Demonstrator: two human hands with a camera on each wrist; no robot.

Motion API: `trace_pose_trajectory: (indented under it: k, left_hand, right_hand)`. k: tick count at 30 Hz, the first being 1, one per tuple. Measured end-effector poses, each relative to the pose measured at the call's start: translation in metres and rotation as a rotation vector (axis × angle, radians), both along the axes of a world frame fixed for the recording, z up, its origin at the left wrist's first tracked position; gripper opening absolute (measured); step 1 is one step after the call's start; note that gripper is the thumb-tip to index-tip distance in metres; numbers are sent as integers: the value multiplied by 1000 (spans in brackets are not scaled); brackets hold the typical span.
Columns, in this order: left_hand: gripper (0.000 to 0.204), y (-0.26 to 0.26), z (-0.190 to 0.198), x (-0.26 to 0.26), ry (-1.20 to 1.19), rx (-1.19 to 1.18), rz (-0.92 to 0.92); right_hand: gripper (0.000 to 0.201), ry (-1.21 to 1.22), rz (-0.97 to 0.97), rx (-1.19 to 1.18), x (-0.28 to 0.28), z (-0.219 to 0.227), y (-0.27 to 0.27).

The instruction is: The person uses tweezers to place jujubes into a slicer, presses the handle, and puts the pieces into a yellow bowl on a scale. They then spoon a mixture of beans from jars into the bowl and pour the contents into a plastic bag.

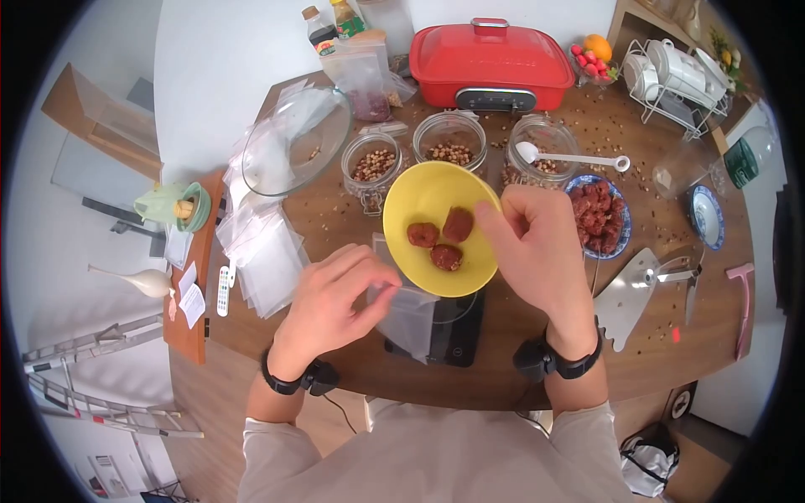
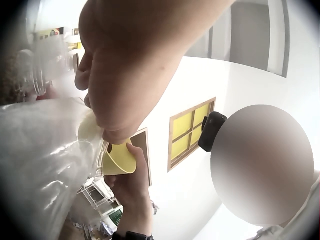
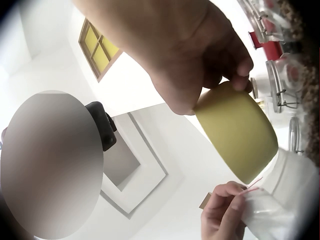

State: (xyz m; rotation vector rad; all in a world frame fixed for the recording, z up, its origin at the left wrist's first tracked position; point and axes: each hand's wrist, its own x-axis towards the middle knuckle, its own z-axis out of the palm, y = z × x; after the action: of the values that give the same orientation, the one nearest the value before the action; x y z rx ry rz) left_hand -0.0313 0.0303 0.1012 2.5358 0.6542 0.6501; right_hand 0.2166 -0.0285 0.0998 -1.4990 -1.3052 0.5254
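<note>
My right hand (image 1: 541, 247) grips a yellow bowl (image 1: 419, 197) by its right rim, the thumb over the edge. The bowl is tilted towards me, and three reddish-brown meat chunks (image 1: 447, 256) lie inside it. My left hand (image 1: 331, 298) pinches the top of a clear zip bag (image 1: 409, 325), which hangs below the bowl's near edge. In the right wrist view the bag's red zip line (image 3: 252, 189) shows right by the left fingertips, close under the bowl's rim. A black induction cooker (image 1: 457, 339) lies on the table beneath.
Glass jars (image 1: 371, 163) of nuts stand behind the bowl, a white spoon (image 1: 579, 157) across one. A blue-patterned bowl (image 1: 625, 243) of meat sits right, near a metal scraper (image 1: 629, 293). Plastic bags (image 1: 267, 260) and a glass lid (image 1: 281, 189) lie left; a red cooker (image 1: 490, 63) stands behind.
</note>
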Motion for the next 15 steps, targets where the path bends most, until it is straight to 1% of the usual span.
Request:
trace_pose_trajectory:
  k: [4,12,15]
  left_hand:
    - [23,-2,-3,10,-23,-3,-18]
    - [22,-8,-2,16,-54,30,54]
    - [22,-8,-3,17,-88,35,63]
  right_hand:
    - [43,-50,-9,88,-1,2,-1]
    - [41,-215,29,298,0,2,-2]
    - [39,-225,18,350,-3,1,-2]
